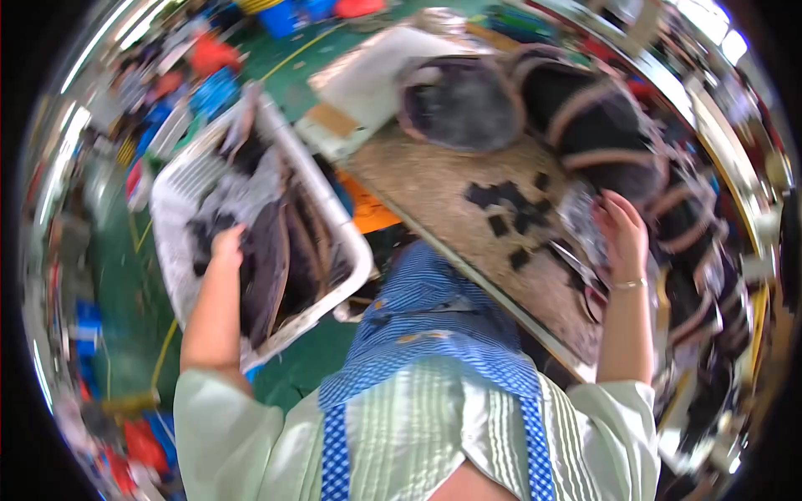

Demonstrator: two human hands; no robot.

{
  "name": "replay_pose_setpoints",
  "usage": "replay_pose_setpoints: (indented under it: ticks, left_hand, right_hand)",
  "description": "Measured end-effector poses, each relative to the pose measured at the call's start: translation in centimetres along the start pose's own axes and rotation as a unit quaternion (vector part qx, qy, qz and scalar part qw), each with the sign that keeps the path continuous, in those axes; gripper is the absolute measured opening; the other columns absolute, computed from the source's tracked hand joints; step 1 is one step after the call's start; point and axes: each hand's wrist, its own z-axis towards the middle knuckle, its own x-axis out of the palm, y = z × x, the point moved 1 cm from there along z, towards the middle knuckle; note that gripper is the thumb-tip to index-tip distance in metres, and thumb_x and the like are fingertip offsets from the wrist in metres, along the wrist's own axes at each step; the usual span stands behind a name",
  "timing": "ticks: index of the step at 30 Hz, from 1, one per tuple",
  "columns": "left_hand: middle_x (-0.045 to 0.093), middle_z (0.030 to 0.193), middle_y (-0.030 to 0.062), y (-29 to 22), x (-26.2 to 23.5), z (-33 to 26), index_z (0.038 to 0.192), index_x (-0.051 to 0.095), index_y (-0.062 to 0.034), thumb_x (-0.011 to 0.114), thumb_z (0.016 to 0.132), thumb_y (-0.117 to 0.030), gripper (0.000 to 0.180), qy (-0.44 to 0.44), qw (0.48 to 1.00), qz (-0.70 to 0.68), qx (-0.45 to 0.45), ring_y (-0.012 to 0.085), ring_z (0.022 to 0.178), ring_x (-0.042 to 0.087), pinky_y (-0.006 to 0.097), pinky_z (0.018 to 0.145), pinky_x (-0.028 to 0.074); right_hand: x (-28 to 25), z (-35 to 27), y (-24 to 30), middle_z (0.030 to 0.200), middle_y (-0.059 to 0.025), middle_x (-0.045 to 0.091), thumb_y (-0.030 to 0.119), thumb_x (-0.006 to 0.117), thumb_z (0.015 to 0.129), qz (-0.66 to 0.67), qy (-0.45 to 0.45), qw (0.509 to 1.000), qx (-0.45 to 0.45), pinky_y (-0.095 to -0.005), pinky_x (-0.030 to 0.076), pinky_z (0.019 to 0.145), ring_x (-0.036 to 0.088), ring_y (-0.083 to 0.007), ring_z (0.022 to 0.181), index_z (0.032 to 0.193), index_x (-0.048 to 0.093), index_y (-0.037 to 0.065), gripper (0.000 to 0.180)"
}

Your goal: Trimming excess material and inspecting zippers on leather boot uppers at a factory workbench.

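My left hand (227, 245) is down inside a white plastic basket (355, 250) on the left, closed beside some black bits; what it grips is hidden. Around it lie crumpled clear plastic (251, 188) and long dark panels with brown edges (271, 259). Over the right side of the worktable (418, 179), my right hand (622, 234) has its fingers curled on a crumpled clear plastic bag (581, 217). Scissors (575, 260) lie just below that bag, their reddish handles near my right wrist. Small black squares (510, 204) are scattered left of the bag.
Dark rounded padded pieces with brown edging (464, 104) stand along the table's far side, and a row of similar ones (606, 138) curves down the right. A white board (368, 75) rests at the far left corner. An orange sheet (369, 209) shows between basket and table.
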Motion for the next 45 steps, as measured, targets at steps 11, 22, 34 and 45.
replay_pose_setpoints:
  ticks: [11,22,34,45]
  left_hand:
    - [0.061,0.118,0.0125,-19.8,-1.8,-17.2,0.121,0.054,-0.0006,0.061,0.086,0.006,0.036,0.224,0.937,0.100,0.249,0.0215,0.110,0.058,0.038,0.100,0.042]
    - [0.062,0.115,0.0196,-9.5,34.4,-27.0,0.125,0.051,-0.0011,0.056,0.091,-0.013,0.037,0.630,0.532,0.393,0.408,0.0324,0.109,0.059,0.038,0.093,0.046]
    - [0.054,0.119,0.0095,-0.7,37.7,-24.9,0.110,0.059,-0.0102,0.075,0.072,-0.025,0.044,0.364,0.553,0.417,0.623,0.0312,0.113,0.052,0.043,0.096,0.040]
    - [0.063,0.107,0.0103,-4.5,28.0,-18.1,0.128,0.049,0.0005,0.067,0.089,-0.015,0.045,0.305,0.908,0.283,0.055,0.0168,0.099,0.061,0.030,0.078,0.054]
  right_hand:
    - [0.9,-9.7,3.5,0.095,-0.0090,0.068,-0.006,0.064,0.085,0.039,0.013,0.999,0.026,-0.0246,0.055,0.078,0.068,-0.0184,0.088,0.108,0.064,-0.004,0.023]
    - [5.6,-11.6,7.7,0.111,-0.0144,0.066,-0.001,0.053,0.094,0.026,-0.016,0.969,-0.245,-0.0241,0.051,0.079,0.065,-0.0167,0.091,0.112,0.063,-0.004,0.021]
    - [12.3,-10.1,-8.9,0.103,-0.0126,0.068,-0.001,0.057,0.092,0.017,0.077,0.992,0.097,-0.0256,0.054,0.077,0.068,-0.0180,0.087,0.109,0.061,-0.007,0.019]
    - [12.6,-10.0,-9.8,0.103,-0.0045,0.061,-0.003,0.061,0.090,-0.172,0.150,0.966,-0.119,-0.0231,0.052,0.079,0.063,-0.0130,0.090,0.106,0.064,0.000,0.017]
